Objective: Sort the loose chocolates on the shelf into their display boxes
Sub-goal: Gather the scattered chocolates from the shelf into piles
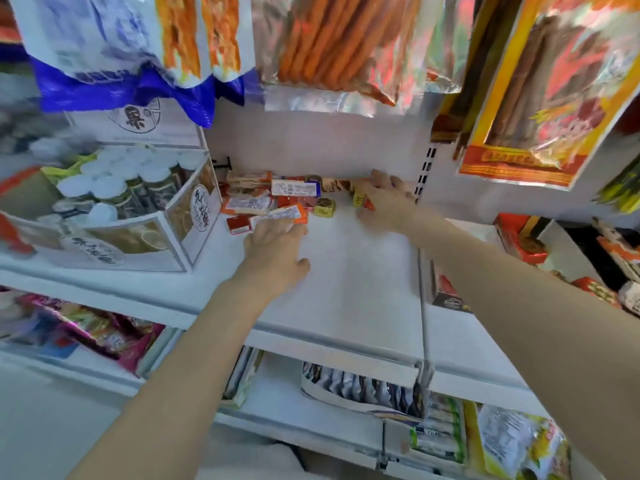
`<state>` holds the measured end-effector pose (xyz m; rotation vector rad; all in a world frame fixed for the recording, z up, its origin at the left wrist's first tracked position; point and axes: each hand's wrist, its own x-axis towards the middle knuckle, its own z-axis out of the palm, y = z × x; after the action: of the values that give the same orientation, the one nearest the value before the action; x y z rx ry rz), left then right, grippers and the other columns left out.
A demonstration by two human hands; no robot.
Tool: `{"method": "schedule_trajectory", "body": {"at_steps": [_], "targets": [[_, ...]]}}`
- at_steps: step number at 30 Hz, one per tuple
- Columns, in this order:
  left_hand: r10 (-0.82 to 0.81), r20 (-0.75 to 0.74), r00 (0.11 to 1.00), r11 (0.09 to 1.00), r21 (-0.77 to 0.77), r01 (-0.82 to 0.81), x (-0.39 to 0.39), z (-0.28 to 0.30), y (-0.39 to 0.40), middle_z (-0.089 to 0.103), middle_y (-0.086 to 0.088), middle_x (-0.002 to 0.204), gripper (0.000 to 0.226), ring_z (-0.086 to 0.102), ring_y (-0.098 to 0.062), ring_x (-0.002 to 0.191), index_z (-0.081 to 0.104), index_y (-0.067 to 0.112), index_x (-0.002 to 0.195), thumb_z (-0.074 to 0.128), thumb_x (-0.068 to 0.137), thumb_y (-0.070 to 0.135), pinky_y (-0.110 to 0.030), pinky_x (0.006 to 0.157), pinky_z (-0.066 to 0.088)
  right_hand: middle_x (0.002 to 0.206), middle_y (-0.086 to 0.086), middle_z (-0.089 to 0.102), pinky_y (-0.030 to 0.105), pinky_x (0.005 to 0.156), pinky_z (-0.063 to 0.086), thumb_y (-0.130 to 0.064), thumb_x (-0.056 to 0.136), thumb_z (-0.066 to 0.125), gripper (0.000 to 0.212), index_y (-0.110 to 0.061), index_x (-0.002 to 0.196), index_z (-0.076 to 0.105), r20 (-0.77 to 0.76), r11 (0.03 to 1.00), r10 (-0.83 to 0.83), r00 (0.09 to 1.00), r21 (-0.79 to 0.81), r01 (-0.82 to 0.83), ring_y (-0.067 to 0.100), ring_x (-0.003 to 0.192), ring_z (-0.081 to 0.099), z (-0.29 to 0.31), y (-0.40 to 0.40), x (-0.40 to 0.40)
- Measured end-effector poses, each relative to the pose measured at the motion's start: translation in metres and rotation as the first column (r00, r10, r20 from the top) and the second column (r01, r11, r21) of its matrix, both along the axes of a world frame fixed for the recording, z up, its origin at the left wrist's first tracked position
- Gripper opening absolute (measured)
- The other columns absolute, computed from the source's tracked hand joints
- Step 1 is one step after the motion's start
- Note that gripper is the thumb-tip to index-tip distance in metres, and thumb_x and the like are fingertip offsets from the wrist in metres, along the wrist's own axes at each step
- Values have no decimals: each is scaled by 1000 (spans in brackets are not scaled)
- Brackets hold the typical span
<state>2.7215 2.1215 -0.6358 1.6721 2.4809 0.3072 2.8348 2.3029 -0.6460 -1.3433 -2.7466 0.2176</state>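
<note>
Several loose chocolates point(266, 199) lie heaped at the back of the white shelf point(346, 289), in orange, red, gold and white wrappers. My left hand point(273, 251) lies flat on the shelf, its fingertips touching an orange-ended bar point(289, 213) at the front of the heap. My right hand point(388, 199) reaches to the back right of the heap and holds a small gold piece point(360, 197) and an orange piece between thumb and fingers. A gold square chocolate point(325, 206) sits between the two hands. The frame is blurred.
A clear display case of white-lidded jars point(114, 199) stands left of the heap. Snack bags point(329, 46) hang overhead. Red and orange boxes point(519, 237) sit on the shelf section to the right, past a wire divider point(424, 306). Lower shelves hold more packets.
</note>
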Motion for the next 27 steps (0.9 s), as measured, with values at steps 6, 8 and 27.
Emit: {"method": "schedule_trajectory", "body": {"at_steps": [6,8,27], "targets": [[5,74,997,999,43,-8,-9,-5,1,21,-3,151,52,10,-30,138,35,22,137,52,88,25,-42,111,18,135,14,28,49,102,32,-34,92,39,47,-32,138,31,51,996,42,998,81,-46,37,124,28,-5,4,-13],[6,84,996,998,58,-11,-9,-6,3,23,-3,150,51,13,-30,136,37,22,135,52,87,25,-42,111,19,131,17,31,46,101,33,-27,95,37,43,-25,137,34,79,993,103,992,52,-107,39,118,34,3,-1,-11],[15,93,996,997,70,-21,-4,-5,12,45,-10,123,51,37,-32,119,41,16,129,59,82,19,-44,99,36,115,19,43,31,81,39,-14,88,47,43,-16,130,41,-217,991,10,976,-130,-40,37,99,52,15,-44,17]]}}
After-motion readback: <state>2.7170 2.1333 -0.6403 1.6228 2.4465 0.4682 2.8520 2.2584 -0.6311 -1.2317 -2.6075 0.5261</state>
